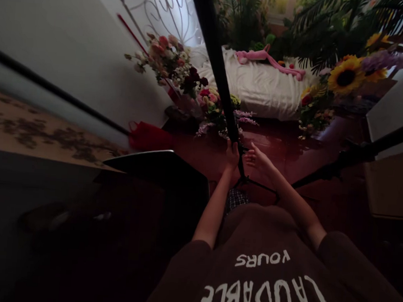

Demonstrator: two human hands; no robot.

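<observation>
Pole [223, 88] gripped by left hand [233, 155] | right hand [259, 158] held loosely cupped just beside it | red bag [147, 136] seen near pale wall [91, 56], contents hidden

Black pole [220, 78] bars middle; open floor [281, 140] right (until slanted stand [353, 157]).

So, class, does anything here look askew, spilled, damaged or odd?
Nothing looks clearly damaged or spilled, though dark areas hide detail. The pink plush toy lies sprawled on a rumpled white cover, which looks untidy. The black pole in the left hand slants, but the camera angle may explain that.
</observation>
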